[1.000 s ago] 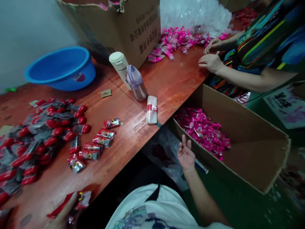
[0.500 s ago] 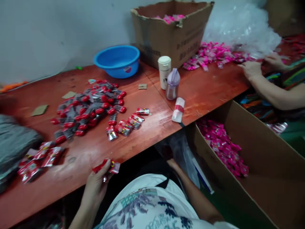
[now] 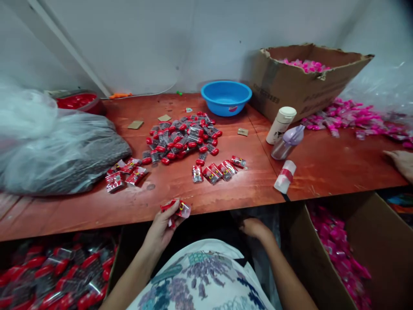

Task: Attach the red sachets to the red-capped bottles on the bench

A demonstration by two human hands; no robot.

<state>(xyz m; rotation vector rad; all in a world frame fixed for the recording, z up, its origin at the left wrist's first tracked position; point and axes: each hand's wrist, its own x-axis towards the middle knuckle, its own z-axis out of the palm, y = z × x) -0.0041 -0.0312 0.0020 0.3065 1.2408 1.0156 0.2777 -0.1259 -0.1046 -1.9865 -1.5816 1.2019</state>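
My left hand (image 3: 161, 226) is closed on a few red packets (image 3: 177, 209) at the near edge of the red-brown table (image 3: 226, 189). My right hand (image 3: 254, 227) hangs below the table edge beside clear plastic; its fingers point away and I cannot see them. On the table lies a pile of red-capped packets (image 3: 182, 140), a short row of packets (image 3: 219, 170) in front of it, and a small cluster of packets (image 3: 124, 174) to the left.
A blue basin (image 3: 226, 97), two bottles (image 3: 284, 131), a white roll (image 3: 284, 176) and a cardboard box (image 3: 303, 82) with pink items stand at the right. A plastic bag (image 3: 54, 142) lies left. Another person's hand (image 3: 400, 161) rests far right. Boxes sit below.
The view has swung left and up. My right hand has dropped from beside the pink-filled box to under the table edge. My left hand has kept hold of the packets.
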